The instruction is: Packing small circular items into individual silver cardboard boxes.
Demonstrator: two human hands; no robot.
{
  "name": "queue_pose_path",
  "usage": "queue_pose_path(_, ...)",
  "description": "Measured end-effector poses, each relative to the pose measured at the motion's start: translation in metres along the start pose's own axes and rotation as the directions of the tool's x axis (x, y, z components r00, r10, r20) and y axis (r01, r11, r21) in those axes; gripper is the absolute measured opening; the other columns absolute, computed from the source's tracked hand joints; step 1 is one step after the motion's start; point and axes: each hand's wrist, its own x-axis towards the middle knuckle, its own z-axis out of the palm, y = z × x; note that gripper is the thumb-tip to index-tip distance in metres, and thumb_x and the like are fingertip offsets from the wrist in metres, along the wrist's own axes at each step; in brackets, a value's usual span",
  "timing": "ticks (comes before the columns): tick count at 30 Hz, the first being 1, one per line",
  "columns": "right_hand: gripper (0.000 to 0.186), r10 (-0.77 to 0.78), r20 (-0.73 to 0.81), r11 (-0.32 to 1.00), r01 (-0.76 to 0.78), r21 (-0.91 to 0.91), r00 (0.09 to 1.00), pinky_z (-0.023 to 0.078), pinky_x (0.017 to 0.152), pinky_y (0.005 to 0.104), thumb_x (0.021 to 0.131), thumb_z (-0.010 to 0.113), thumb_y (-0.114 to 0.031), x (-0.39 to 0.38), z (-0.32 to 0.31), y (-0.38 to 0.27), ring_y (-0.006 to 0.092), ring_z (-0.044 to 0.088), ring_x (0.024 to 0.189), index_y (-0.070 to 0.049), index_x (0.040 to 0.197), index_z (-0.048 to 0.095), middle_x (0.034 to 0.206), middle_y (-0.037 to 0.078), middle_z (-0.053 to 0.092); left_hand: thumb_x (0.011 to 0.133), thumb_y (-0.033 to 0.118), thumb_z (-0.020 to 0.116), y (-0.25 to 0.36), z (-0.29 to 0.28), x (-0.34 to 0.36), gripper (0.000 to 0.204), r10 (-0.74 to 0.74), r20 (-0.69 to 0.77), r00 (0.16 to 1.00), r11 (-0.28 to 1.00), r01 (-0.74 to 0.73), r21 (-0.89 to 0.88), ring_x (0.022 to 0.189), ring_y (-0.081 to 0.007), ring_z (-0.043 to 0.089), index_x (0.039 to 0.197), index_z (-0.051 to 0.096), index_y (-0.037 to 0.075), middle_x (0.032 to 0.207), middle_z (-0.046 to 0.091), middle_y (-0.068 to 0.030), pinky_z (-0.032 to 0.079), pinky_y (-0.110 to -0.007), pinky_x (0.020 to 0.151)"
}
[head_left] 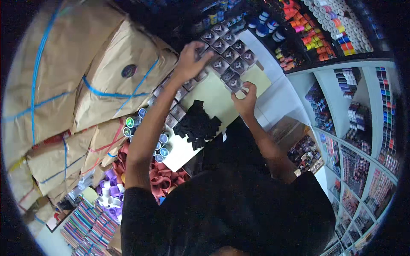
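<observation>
Small dark square boxes (228, 54), each with a pale emblem on top, stand packed in slanting rows on a pale yellow board (218, 94). My left hand (190, 63) reaches over the row's left side, slightly blurred, with thumb and fingers spread apart beside a box. At the near end of the rows, my right hand (246, 98) has its thumb and curled fingers at the corner of a small box (233, 83). A heap of black strap-like pieces (197, 126) lies on the board nearer to me. More small boxes (176, 112) line up under my left forearm.
Large brown paper parcels (102, 81) tied with blue string pile up on the left. Round tins (162, 145) and coloured rings (164, 179) lie near my left arm. Shelves of small goods (356, 115) rise on the right, with an open carton (294, 136) below.
</observation>
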Motion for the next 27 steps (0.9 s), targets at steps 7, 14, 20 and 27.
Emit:
queue_pose_path(7,0.057,-0.054,0.039,0.998,0.055,-0.006,0.998,0.052,0.093,0.0405,0.066,0.08,0.002,0.024,0.017,0.008,0.0338,0.055,0.11,-0.002,0.114,0.049,0.116,0.017,0.051,0.092,0.066,0.055,-0.076,0.048,0.134,0.078,-0.09,0.028,0.996,0.989,0.086,0.121,0.127,-0.0425,0.053,0.134,0.053,0.0,0.135,0.056,-0.029,0.041,-0.048,0.108)
queue_pose_path(14,0.058,-0.04,0.034,0.997,0.038,0.063,0.999,0.051,0.091,0.0414,0.065,0.08,0.002,0.029,0.028,0.02,0.0349,0.053,0.11,-0.005,0.114,0.05,0.12,0.018,0.051,0.094,0.077,0.033,-0.126,0.063,0.167,0.087,-0.298,0.382,0.875,0.954,0.266,0.135,0.136,-0.0411,0.048,0.149,0.041,0.009,0.146,0.05,-0.0266,0.037,-0.044,0.111)
queue_pose_path(20,0.052,0.0,-0.015,1.0,0.001,0.031,1.0,0.056,0.092,0.0365,0.068,0.085,0.001,0.028,0.029,0.036,0.0289,0.059,0.106,-0.003,0.108,0.052,0.114,0.014,0.052,0.095,0.077,0.028,-0.1,0.081,0.167,0.083,-0.381,0.44,0.813,0.924,0.33,0.191,0.142,-0.0416,0.041,0.154,0.033,0.019,0.152,0.045,-0.0228,0.032,-0.045,0.116)
queue_pose_path(27,0.046,-0.04,0.025,0.999,0.04,-0.008,0.999,0.051,0.08,0.0393,0.072,0.087,-0.009,0.03,0.027,0.027,0.0293,0.058,0.091,-0.004,0.103,0.053,0.098,0.013,0.054,0.095,0.077,0.028,-0.115,0.072,0.169,0.086,-0.323,0.466,0.824,0.947,0.277,0.165,0.143,-0.0394,0.04,0.155,0.032,0.015,0.154,0.043,-0.0208,0.033,-0.045,0.115)
